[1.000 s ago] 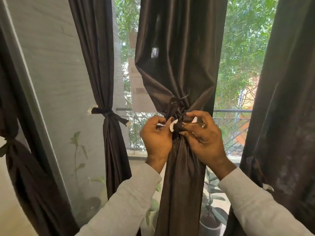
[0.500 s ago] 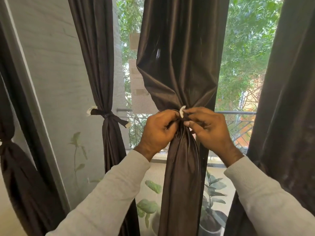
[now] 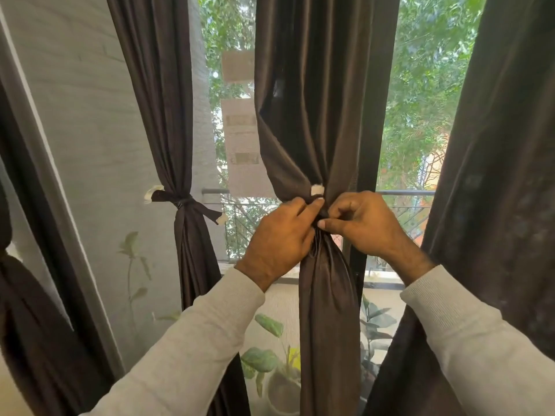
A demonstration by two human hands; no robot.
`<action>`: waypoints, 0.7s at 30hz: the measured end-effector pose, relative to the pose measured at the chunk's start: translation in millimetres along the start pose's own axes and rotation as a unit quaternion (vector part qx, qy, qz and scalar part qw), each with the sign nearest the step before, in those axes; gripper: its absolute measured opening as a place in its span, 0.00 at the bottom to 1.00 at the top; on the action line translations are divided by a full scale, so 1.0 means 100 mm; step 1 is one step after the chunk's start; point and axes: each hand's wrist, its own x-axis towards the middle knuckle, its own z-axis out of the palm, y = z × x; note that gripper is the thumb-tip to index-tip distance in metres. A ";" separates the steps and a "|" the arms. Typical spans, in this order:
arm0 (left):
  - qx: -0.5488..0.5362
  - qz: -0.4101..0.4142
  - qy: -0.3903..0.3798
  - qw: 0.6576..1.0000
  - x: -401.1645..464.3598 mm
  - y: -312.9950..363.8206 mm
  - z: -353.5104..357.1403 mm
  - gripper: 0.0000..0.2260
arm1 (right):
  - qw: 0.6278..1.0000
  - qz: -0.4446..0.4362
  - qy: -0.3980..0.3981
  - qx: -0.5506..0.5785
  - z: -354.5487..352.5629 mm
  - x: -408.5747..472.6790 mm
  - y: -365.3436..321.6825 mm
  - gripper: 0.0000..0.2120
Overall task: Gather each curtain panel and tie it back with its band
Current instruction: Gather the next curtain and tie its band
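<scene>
A dark brown curtain panel (image 3: 318, 121) hangs in the middle of the window, gathered into a narrow waist. My left hand (image 3: 279, 238) and my right hand (image 3: 365, 225) meet at that waist, and both pinch the dark tie band (image 3: 322, 212) wrapped around it. The band's white tip (image 3: 317, 189) sticks up just above my fingers. Most of the band is hidden under my hands. To the left, another panel (image 3: 168, 115) is tied with its own band (image 3: 186, 202). A further panel (image 3: 495, 175) hangs loose at the right.
A tied dark curtain (image 3: 27, 295) fills the far left edge beside the window frame (image 3: 60, 205). Behind the glass are a balcony railing (image 3: 402, 193), potted plants (image 3: 270, 364) and trees.
My hands have closed in together on the band at the curtain's waist. The white tip has gone from between my fingers to standing above them. The view has shifted slightly.
</scene>
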 end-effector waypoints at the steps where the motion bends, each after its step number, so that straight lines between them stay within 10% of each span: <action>1: 0.003 -0.002 -0.005 1.000 0.00 -0.03 0.01 0.23 | 1.000 -0.016 -0.010 -0.005 0.00 -0.01 0.02 0.09; 9: -0.173 -0.099 -0.022 0.980 -0.10 -0.04 0.15 0.09 | 0.996 -0.086 -0.023 -0.027 0.07 -0.13 0.20 0.04; 16: -0.479 -0.363 -0.220 0.768 0.02 -0.11 -0.01 0.09 | 0.990 -0.133 -0.047 -0.020 0.15 -0.24 0.22 0.05; 21: -0.398 -0.261 -0.228 0.849 -0.04 -0.10 -0.03 0.15 | 0.991 -0.083 -0.078 0.074 0.10 -0.21 0.17 0.05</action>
